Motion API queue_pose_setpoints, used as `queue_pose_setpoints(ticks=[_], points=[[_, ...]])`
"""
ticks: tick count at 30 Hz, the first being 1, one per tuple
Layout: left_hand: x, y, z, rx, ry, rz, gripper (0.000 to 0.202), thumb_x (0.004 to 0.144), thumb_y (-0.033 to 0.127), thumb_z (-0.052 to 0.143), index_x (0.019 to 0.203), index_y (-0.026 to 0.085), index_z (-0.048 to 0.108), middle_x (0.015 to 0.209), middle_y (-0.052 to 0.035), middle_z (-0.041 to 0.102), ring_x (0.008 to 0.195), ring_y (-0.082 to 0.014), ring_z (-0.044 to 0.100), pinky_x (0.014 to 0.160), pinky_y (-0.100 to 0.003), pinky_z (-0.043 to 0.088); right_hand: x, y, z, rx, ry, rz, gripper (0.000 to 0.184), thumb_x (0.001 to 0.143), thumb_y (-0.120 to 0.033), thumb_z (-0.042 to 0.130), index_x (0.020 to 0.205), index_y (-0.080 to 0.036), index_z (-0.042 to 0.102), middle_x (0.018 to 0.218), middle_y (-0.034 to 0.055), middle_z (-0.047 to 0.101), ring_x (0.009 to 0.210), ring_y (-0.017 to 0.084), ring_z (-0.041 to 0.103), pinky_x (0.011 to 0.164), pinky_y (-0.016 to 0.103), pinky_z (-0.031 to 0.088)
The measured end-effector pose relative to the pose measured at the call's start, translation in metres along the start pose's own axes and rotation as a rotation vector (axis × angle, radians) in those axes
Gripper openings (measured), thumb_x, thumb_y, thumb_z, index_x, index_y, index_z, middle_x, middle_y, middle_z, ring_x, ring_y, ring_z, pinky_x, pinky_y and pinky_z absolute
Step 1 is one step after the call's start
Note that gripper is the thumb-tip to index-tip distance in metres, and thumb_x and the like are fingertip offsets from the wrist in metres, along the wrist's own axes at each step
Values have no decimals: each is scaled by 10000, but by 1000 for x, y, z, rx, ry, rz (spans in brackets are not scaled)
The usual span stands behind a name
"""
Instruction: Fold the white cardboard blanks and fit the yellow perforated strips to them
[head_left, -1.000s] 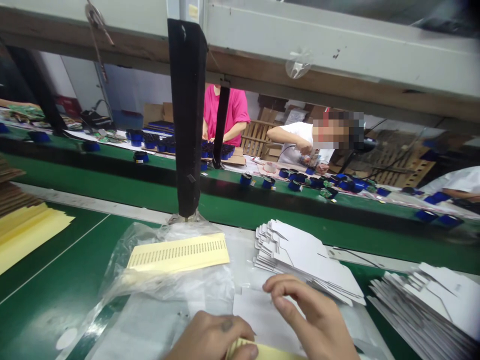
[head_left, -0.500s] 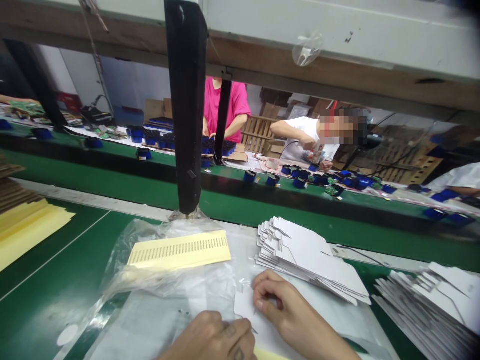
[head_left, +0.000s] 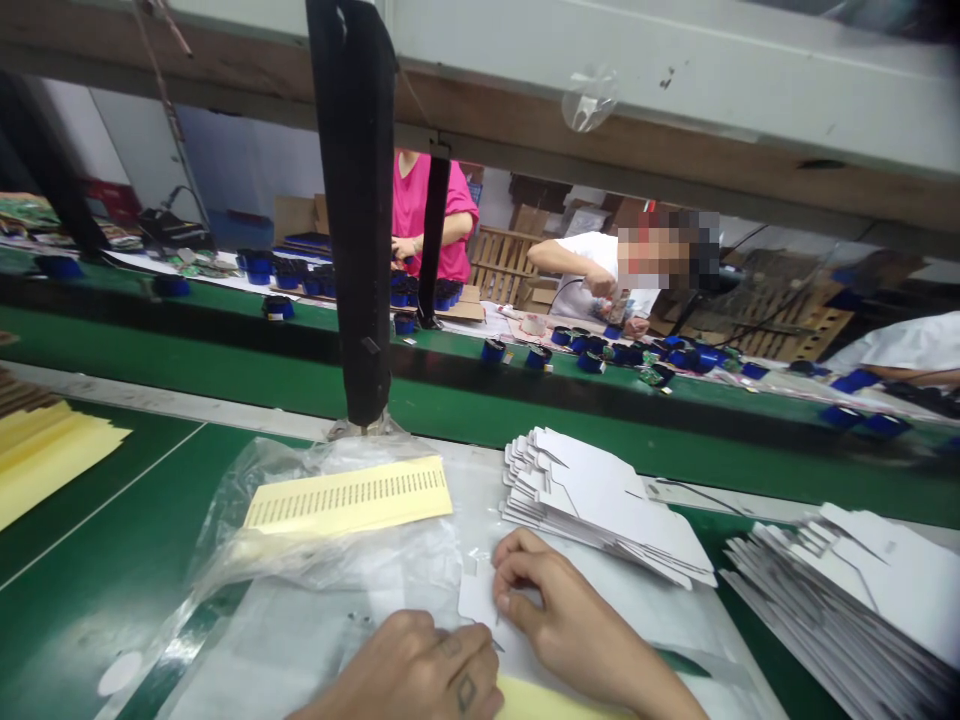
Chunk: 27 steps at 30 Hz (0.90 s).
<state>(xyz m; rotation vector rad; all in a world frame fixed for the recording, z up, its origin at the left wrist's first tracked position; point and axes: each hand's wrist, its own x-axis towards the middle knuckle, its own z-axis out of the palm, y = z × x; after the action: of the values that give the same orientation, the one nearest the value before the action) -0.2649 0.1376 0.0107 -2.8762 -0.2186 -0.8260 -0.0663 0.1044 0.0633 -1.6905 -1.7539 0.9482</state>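
Note:
My right hand (head_left: 559, 615) rests on a flat white card blank (head_left: 480, 606) at the near edge of the green bench, its fingers curled and pressing on the card. Beside it, my left hand (head_left: 416, 670) is closed in a loose fist at the card's left edge, above a yellow strip (head_left: 540, 700); what its fingers pinch is hidden. A yellow label sheet (head_left: 349, 497) printed with a row of small labels lies on a clear plastic bag (head_left: 300, 560) just beyond my left hand.
A fanned stack of white card blanks (head_left: 607, 505) lies right of my hands, a larger stack (head_left: 855, 600) farther right. Yellow sheets (head_left: 45, 460) sit at far left. A black post (head_left: 360, 220) rises ahead. Across the belt, other people handle blue parts (head_left: 592, 355).
My right hand's fingers went from stretched out to curled and slid left onto the card. My left hand shifted slightly and covers more of the yellow strip. The view drifted a little.

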Motion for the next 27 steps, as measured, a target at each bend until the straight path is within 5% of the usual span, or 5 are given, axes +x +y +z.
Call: queue_pose_setpoints(ticks=[14,27], points=[[1,-3,-2,20,-18,23,156,934,90,545,810,185,545,760,14,585,588,-165,549,426,-359,235,1,1,3,-42,36,-9,170,852,-88,513,742,-209,555,969,24,604,883,189,594,801,306,445],[4,-4,-5,38,45,39,253,991,84,452,773,178,538,718,10,552,564,-166,532,404,-358,247,3,6,7,-60,78,10,156,798,-133,568,696,-207,659,968,21,646,881,182,632,792,281,453]])
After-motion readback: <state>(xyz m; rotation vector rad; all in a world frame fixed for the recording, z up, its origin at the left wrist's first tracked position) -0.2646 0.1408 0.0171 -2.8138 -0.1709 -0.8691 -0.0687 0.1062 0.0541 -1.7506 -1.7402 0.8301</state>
